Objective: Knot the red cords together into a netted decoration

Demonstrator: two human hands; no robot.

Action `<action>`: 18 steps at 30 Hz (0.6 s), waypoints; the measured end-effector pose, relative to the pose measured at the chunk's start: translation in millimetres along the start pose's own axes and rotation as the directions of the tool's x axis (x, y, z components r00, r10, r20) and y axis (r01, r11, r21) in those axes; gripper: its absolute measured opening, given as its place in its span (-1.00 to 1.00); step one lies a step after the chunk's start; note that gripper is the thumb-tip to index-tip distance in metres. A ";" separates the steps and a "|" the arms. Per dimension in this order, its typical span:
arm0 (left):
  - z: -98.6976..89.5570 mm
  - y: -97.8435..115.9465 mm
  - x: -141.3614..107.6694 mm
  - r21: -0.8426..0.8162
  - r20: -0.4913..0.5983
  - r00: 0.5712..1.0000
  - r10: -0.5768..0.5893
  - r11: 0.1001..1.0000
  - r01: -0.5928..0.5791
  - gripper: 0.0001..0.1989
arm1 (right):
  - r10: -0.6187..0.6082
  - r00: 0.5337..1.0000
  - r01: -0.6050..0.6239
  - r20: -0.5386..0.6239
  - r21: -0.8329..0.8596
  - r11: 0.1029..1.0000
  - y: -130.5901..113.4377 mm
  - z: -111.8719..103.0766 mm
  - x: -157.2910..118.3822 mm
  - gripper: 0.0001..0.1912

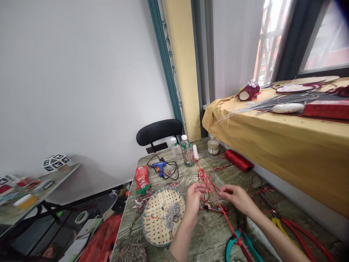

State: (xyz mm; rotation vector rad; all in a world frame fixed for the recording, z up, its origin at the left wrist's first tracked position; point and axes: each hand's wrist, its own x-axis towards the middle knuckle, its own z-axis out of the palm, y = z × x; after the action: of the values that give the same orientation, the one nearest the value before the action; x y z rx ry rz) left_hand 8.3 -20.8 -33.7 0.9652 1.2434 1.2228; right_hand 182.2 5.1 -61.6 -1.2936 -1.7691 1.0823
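Observation:
A red cord (pixel 216 195) runs taut from near a green-labelled bottle (pixel 187 152) down toward the lower right, with a looped knot (pixel 204 176) along it. On the left of the knot, my left hand (pixel 194 198) pinches a loop of the cord between thumb and fingers. Opposite it, my right hand (pixel 235 196) grips another strand with its fingertips. Below the hands a lighter (pixel 215 208) lies on the table. Teal-handled scissors (pixel 253 247) rest under the cord's lower end.
A woven basket (pixel 152 227) holds several metal nuts. Behind it lie a red pouch (pixel 142 179) and a blue glue gun (pixel 160 167). A red thread spool (pixel 239 160) lies at the back right, pliers (pixel 293 229) at the right. A yellow-draped ledge (pixel 261 145) borders the table.

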 end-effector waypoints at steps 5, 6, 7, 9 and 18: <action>-2.1 -0.7 -4.4 0.088 -0.246 0.951 0.187 0.982 -0.170 -0.76 | -0.006 0.989 0.018 -0.149 0.081 0.997 -17.5 -3.9 15.4 -0.75; -2.1 0.5 -6.3 0.123 -0.289 0.930 0.228 0.972 -0.200 -0.81 | -0.004 0.984 0.027 -0.179 0.121 0.992 -22.3 -4.1 17.5 -0.74; -1.7 2.4 -8.5 0.153 -0.307 0.915 0.262 0.963 -0.224 -0.86 | 0.003 0.977 0.032 -0.213 0.163 0.986 -26.6 -4.0 19.3 -0.74; 0.3 7.9 -12.6 0.190 -0.289 0.908 0.303 0.948 -0.256 -0.94 | 0.033 0.965 0.034 -0.260 0.250 0.968 -32.6 -2.5 22.6 -0.72; 11.8 32.0 -7.0 0.132 -0.127 0.967 0.222 0.970 -0.205 -0.74 | 0.086 0.994 -0.045 -0.064 0.477 0.878 -33.5 15.8 28.1 -0.78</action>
State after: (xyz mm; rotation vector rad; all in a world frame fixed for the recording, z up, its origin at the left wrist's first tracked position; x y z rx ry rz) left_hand 16.3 -22.0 0.2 1.1389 1.3610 1.4183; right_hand 147.5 23.2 -36.5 -1.0755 -1.2900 1.3750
